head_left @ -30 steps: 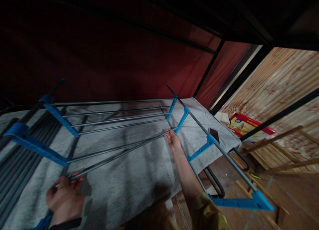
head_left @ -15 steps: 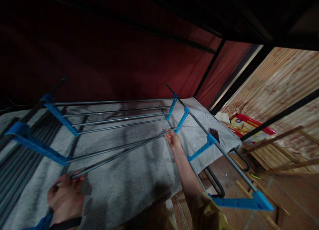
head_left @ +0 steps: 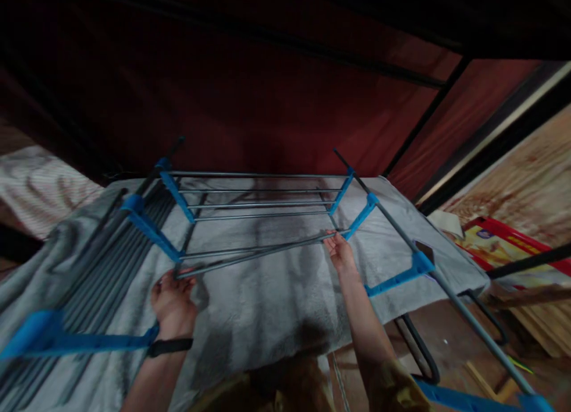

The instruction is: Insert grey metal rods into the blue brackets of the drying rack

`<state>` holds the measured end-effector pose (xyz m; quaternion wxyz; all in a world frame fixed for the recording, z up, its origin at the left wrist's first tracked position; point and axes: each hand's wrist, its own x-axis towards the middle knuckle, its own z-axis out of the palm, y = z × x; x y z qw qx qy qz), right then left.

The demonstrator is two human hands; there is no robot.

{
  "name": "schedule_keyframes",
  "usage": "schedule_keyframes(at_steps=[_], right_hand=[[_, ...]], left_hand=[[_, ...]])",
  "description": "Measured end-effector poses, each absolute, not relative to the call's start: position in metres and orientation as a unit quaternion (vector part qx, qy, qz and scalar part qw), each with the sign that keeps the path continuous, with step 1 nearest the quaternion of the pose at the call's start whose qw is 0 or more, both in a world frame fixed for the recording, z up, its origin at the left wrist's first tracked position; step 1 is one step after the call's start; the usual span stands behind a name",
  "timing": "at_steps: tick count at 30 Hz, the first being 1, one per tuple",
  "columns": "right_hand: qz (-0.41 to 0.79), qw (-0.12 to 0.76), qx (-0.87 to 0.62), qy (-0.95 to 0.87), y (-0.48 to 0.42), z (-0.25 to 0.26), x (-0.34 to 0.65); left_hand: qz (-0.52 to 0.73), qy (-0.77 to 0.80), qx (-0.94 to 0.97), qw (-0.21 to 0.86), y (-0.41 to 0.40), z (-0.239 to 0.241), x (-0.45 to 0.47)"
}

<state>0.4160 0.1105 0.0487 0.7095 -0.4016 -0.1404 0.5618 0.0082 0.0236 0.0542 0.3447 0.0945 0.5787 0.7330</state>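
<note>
At 7 o'clock the left hand (head_left: 172,302) pinches one end of a thin grey metal rod (head_left: 259,253). At 5 o'clock the right hand (head_left: 341,255) grips its other end. The rod hangs mid-frame above a grey fluffy towel (head_left: 267,308), between blue plastic brackets (head_left: 151,233). Parallel grey rails (head_left: 259,190) lie beyond, toward 12.

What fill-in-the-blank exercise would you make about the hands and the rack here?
1. The left hand and the right hand each hold one ___ of the same rod.
2. The brackets of the rack are ___ in colour.
3. The towel under the rack is ___ in colour.

Missing words: end; blue; grey.
</note>
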Motion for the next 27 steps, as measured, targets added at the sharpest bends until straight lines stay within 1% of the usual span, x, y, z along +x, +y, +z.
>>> schedule_keyframes(at_steps=[2,7,16,27], right_hand=[[0.565,0.709,-0.394,-0.148,0.110,0.046,0.418],[0.570,0.703,-0.403,-0.136,0.114,0.041,0.422],[0.579,0.694,-0.417,-0.097,0.120,0.046,0.425],[0.571,0.689,-0.434,-0.103,0.123,0.047,0.426]], left_hand=[[0.753,0.563,0.059,0.335,0.024,0.066,0.014],[0.767,0.547,0.058,0.331,0.024,0.087,0.016],[0.801,0.486,0.119,0.328,0.041,0.119,0.016],[0.797,0.468,0.067,0.376,0.055,0.138,0.012]])
